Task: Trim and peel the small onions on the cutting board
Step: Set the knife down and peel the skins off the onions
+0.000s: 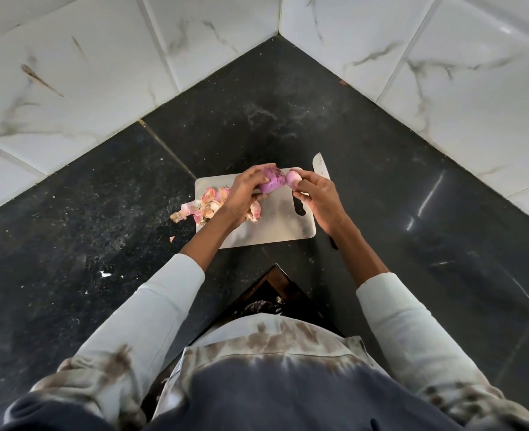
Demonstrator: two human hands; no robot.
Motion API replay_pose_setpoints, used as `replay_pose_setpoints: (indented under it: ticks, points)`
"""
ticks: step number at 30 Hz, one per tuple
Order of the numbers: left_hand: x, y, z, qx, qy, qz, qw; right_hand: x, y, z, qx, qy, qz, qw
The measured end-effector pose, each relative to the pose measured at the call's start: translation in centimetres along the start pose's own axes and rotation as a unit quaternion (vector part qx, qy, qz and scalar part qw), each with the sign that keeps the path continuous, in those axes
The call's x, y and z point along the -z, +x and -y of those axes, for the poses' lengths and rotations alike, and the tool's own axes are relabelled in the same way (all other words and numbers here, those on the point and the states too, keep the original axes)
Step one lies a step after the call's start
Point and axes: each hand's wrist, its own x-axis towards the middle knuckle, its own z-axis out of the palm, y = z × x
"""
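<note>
Status: peeling under way, above the far edge of the cutting board (275, 225).

Left hand (244, 194): fingers curled round a small purple onion (271, 183), held just above the board. The onion's surface looks smooth and glossy, so the dry outer skin appears to be mostly off. Whether both ends have been trimmed cannot be told; the fingers hide part of it.

Right hand (314, 194): thumb and fingertips pinch a pale pink piece (293, 177), which sits against the right end of the onion. It reads as a skin layer or a cut end coming away; which one cannot be told.

Done so far, judged from the debris: a heap of onion skins (208, 206) lies at the left edge of the board and spills onto the bench (70, 213), with one small scrap (172, 238) apart on the near side. The size of the heap suggests more than one onion's worth, but no finished onions are in view, and no unpeeled ones either. What is left is therefore uncertain beyond finishing the onion in hand.

Knife (320, 168): lies on the bench just beside the right edge of the board, blade pointing far, mostly hidden under the right hand. Not held.

Surface: dark speckled stone bench, set in a corner, with white crumbs and dust on the left. Board is pale with a handle slot at right.

Room: white marble-pattern wall tiles (443, 57) meet in the far corner; the left tiles carry brown streaks.
</note>
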Motion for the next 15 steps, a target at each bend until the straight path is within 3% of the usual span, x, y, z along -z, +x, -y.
replay_pose_setpoints:
  ticks: [4,8,11,15]
  points:
    - [0.3,0.5,0.0,-0.061,0.183,-0.013,0.981,0.2,1.5,-1.1,0.008,-0.145,-0.075,0.987]
    - [0.3,1.4,1.2,-0.125,0.36,-0.064,0.922,0.1,2.8,-2.7,0.015,-0.287,-0.147,0.946]
    - [0.1,2.1,1.9,-0.147,0.428,-0.084,0.888,-0.1,3.4,-3.5,0.031,-0.316,-0.174,0.932]
    - [0.2,3.3,2.6,-0.143,0.465,-0.077,0.87,-0.5,4.4,-3.8,0.035,-0.353,-0.182,0.917]
